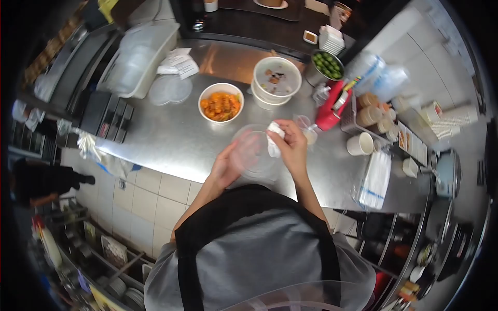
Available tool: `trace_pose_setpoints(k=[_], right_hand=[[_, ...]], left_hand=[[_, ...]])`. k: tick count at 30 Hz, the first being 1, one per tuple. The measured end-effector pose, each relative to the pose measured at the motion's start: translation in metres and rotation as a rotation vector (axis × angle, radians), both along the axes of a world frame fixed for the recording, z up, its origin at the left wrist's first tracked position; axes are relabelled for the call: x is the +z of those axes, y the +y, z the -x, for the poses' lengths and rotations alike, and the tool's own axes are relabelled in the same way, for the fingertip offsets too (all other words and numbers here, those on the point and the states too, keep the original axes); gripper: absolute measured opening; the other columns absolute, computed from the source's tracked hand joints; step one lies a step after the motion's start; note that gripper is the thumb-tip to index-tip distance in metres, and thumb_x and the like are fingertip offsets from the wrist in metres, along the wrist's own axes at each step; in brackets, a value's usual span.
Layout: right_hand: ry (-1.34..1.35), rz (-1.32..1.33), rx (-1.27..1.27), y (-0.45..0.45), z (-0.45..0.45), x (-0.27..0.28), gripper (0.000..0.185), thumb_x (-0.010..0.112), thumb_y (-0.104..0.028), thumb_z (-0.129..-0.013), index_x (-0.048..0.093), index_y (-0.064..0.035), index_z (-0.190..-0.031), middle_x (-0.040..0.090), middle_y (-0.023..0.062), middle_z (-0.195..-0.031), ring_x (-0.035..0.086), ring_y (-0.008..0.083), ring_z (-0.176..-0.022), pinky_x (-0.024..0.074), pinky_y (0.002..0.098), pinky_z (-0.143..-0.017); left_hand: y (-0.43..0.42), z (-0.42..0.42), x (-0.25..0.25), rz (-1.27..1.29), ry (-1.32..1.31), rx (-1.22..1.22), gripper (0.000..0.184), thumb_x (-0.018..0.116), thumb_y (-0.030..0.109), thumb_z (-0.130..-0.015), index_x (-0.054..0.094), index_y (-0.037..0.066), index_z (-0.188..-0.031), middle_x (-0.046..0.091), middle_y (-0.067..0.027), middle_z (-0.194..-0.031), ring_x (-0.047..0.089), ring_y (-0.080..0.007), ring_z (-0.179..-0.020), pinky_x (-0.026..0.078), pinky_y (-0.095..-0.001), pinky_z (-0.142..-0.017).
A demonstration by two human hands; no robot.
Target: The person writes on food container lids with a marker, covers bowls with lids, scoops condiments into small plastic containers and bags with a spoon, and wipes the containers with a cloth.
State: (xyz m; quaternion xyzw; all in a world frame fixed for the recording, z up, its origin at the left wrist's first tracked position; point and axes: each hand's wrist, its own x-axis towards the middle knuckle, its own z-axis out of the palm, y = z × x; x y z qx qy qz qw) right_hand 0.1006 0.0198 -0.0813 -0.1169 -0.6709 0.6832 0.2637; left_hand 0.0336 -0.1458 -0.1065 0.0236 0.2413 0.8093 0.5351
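A clear curved plastic edge (311, 291) is nearest, in front of the person's grey shirt (259, 254). The left hand (226, 165) comes from 7 o'clock, its blurred fingers holding a round clear plastic piece (254, 155) at the 9 o'clock side. The right hand (291, 141) comes from 5 o'clock, fingers narrow, pinching a white tissue (274, 147). The tissue's long axis runs 12 to 6 o'clock; it lies left of these fingers, at the plastic piece's 2 o'clock side. The food bowl (221, 106) is at 11 o'clock from this piece.
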Motion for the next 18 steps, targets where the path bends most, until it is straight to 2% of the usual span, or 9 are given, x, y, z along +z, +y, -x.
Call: trace_pose_setpoints(k=[3, 4, 7, 8, 11, 14, 18], right_hand=[[-0.088, -0.089, -0.003, -0.007, -0.004, 0.001, 0.027, 0.064, -0.002, -0.078, 0.059, -0.0020, -0.105, 0.058, 0.0054, -0.090, 0.058, 0.0086, -0.068, 0.0480, 0.0205, -0.058], [-0.077, -0.114, -0.009, -0.012, -0.005, 0.006, 0.024, 0.064, 0.000, -0.076, 0.061, -0.0026, -0.100, 0.056, 0.0060, -0.090, 0.059, 0.0108, -0.072, 0.0496, 0.0227, -0.058], [-0.084, -0.301, 0.035, -0.023, -0.006, 0.020, 0.026, 0.063, 0.001, -0.075, 0.061, -0.0025, -0.100, 0.057, 0.0071, -0.090, 0.059, 0.0145, -0.078, 0.0509, 0.0246, -0.058], [-0.092, -0.372, 0.038, -0.025, -0.005, 0.019, 0.023, 0.060, 0.003, -0.076, 0.063, -0.0020, -0.098, 0.056, 0.0081, -0.090, 0.059, 0.0159, -0.081, 0.0515, 0.0267, -0.063], [0.015, -0.754, -0.042, -0.028, 0.005, -0.001, 0.023, 0.060, 0.003, -0.074, 0.063, -0.0014, -0.096, 0.055, 0.0090, -0.085, 0.058, 0.0199, -0.076, 0.0487, 0.0290, -0.060], [-0.082, -0.507, 0.091, -0.032, 0.003, 0.010, 0.019, 0.060, -0.001, -0.073, 0.063, -0.0024, -0.092, 0.054, 0.0095, -0.083, 0.056, 0.0272, -0.075, 0.0452, 0.0356, -0.065], [0.020, -0.587, 0.079, -0.047, 0.003, 0.016, 0.017, 0.060, -0.003, -0.074, 0.063, -0.0031, -0.090, 0.054, 0.0092, -0.083, 0.056, 0.0269, -0.077, 0.0455, 0.0349, -0.067]], left_hand=[[0.002, 0.001, 0.001, -0.013, -0.002, 0.027, 0.052, 0.037, 0.035, -0.092, 0.025, 0.013, -0.138, 0.032, -0.0067, -0.140, 0.034, -0.0226, -0.126, 0.030, -0.0416, -0.101], [0.003, 0.000, 0.004, -0.023, -0.005, 0.031, 0.052, 0.036, 0.035, -0.093, 0.024, 0.013, -0.138, 0.032, -0.0073, -0.140, 0.034, -0.0228, -0.126, 0.029, -0.0417, -0.101], [0.006, -0.002, 0.015, -0.044, 0.006, 0.042, 0.052, 0.035, 0.035, -0.093, 0.023, 0.012, -0.138, 0.033, -0.0083, -0.138, 0.034, -0.0230, -0.126, 0.029, -0.0424, -0.101], [0.007, -0.003, 0.020, -0.049, 0.013, 0.045, 0.052, 0.035, 0.035, -0.094, 0.023, 0.012, -0.138, 0.034, -0.0085, -0.138, 0.034, -0.0230, -0.125, 0.029, -0.0426, -0.102], [0.012, -0.008, 0.030, 0.017, 0.087, 0.067, 0.052, 0.033, 0.037, -0.094, 0.023, 0.010, -0.138, 0.034, -0.0087, -0.136, 0.033, -0.0227, -0.126, 0.029, -0.0423, -0.102], [0.013, 0.001, 0.024, -0.017, 0.098, 0.075, 0.053, 0.031, 0.039, -0.095, 0.023, 0.009, -0.138, 0.034, -0.0105, -0.136, 0.035, -0.0251, -0.125, 0.029, -0.0444, -0.103], [0.016, -0.003, 0.032, 0.015, 0.182, 0.161, 0.054, 0.030, 0.039, -0.095, 0.023, 0.007, -0.138, 0.033, -0.0143, -0.137, 0.034, -0.0271, -0.125, 0.029, -0.0406, -0.103]])
